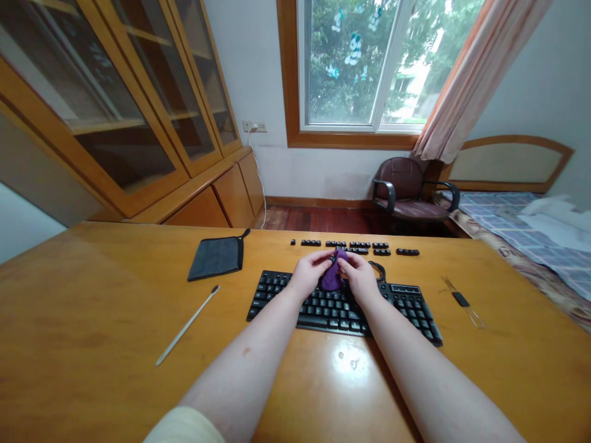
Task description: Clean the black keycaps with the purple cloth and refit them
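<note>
My left hand (308, 274) and my right hand (361, 277) meet above the black keyboard (318, 307), fingertips close together. Between them hangs a crumpled purple cloth (333, 280), pinched in my right fingers. At my left fingertips is a small dark piece that looks like a keycap (332, 259), partly covered by fingers and cloth. Behind the hands, loose black keycaps (360, 245) lie in short rows on the table. My hands and forearms hide part of the keyboard; its cable (379, 271) is coiled behind it.
Left of the keyboard are a thin brush-like stick (187, 326) with a dark tip and a flat black pouch (216, 257). A wire keycap puller (460, 299) lies to the right on the wooden table (115, 295). Beyond the table stands an armchair (401, 184).
</note>
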{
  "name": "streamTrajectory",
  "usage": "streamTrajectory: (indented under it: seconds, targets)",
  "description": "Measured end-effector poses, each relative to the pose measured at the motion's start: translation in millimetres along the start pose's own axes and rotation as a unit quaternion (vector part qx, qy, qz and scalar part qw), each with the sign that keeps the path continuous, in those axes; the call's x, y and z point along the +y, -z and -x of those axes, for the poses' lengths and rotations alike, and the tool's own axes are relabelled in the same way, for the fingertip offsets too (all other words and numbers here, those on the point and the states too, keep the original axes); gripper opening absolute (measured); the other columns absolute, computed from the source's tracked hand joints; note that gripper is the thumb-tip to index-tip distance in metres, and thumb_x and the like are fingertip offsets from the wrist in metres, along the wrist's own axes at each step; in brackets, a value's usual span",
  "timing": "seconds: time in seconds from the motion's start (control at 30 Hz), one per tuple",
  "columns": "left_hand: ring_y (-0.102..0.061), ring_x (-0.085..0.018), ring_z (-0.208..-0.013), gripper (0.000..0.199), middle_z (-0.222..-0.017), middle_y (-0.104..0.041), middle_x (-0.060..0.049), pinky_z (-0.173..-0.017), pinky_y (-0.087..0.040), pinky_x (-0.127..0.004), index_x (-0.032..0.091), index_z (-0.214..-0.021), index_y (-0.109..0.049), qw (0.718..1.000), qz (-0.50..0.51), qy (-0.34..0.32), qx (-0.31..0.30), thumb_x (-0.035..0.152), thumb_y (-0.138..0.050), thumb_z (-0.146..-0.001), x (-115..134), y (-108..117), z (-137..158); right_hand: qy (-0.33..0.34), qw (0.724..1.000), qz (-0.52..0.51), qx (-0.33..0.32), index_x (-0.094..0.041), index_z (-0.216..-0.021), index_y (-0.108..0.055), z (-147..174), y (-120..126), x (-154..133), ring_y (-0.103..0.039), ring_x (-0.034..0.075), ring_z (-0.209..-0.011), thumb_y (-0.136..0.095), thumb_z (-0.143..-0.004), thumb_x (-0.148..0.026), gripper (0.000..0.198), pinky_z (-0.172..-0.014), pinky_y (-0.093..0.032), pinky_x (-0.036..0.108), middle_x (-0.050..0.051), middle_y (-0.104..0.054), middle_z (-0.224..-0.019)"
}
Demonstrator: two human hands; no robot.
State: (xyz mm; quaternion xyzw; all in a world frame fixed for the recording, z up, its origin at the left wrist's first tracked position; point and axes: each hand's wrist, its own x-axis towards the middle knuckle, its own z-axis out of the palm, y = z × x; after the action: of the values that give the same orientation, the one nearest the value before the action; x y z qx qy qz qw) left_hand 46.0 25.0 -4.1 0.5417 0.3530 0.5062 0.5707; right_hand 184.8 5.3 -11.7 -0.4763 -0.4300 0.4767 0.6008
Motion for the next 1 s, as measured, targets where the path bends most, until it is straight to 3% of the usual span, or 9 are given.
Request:
streamTrajectory:
  seconds: [0.17, 0.33, 0.57, 0.83, 1.0]
  targets:
    - [-0.063, -0.017, -0.088, 0.035, -0.094, -0.069, -0.008, -0.089, -0.047, -0.036, 0.013, -0.095, -0.064, 1.0, 0.024, 0.019, 0.007, 0.018, -0.073, -0.062, -5.2, -0.9, 0.0, 0.003, 1.0, -0.002, -0.002, -0.017, -0.076, -0.063, 1.7, -1.1, -1.4, -0.057, 0.013, -0.057, -0.073, -0.059, -0.042, 0.031, -0.06, -0.049, 0.029, 0.002, -0.065, -0.067]
    - [-0.061, -0.018, -0.091, 0.026, -0.098, -0.066, -0.008, -0.089, -0.047, -0.036, 0.015, -0.091, -0.069, 0.998, -0.055, -0.019, 0.022, 0.02, -0.07, -0.065, -4.5, 1.4, -0.2, -0.001, 1.0, 0.0, 0.022, -0.017, -0.08, -0.068, 2.7, -0.1, -3.7, -0.058, 0.014, -0.059, -0.072, -0.062, -0.042, 0.031, -0.064, -0.05, 0.032, 0.003, -0.067, -0.07]
    - [-0.06, -0.019, -0.096, 0.023, -0.099, -0.066, -0.008, -0.092, -0.044, -0.035, 0.017, -0.094, -0.07, 0.994, -0.091, -0.053, -0.016, 0.022, -0.065, -0.072, 0.4, 1.5, 1.0, -0.024, 1.0, -0.011, 0.011, -0.017, -0.081, -0.067, 1.4, -2.0, -3.1, -0.057, 0.013, -0.059, -0.073, -0.06, -0.041, 0.033, -0.062, -0.05, 0.03, 0.002, -0.066, -0.07]
    - [-0.062, -0.019, -0.097, 0.04, -0.1, -0.068, -0.009, -0.094, -0.044, -0.037, 0.014, -0.101, -0.065, 0.998, 0.048, 0.025, 0.031, 0.016, -0.072, -0.061, -8.1, 3.7, -4.9, -0.009, 0.997, 0.04, -0.07, -0.017, -0.096, -0.069, 1.4, -1.1, -2.8, -0.055, 0.013, -0.058, -0.07, -0.063, -0.039, 0.04, -0.057, -0.045, 0.027, 0.003, -0.067, -0.073]
    - [-0.064, -0.015, -0.081, 0.052, -0.089, -0.068, -0.006, -0.083, -0.049, -0.032, 0.014, -0.108, -0.06, 0.996, 0.07, 0.034, 0.047, 0.014, -0.074, -0.058, -6.0, 2.2, -5.2, -0.003, 0.998, 0.049, -0.037, -0.017, -0.091, -0.071, 3.7, -3.2, -7.1, -0.055, 0.014, -0.059, -0.073, -0.059, -0.036, 0.037, -0.055, -0.045, 0.027, 0.003, -0.068, -0.074]
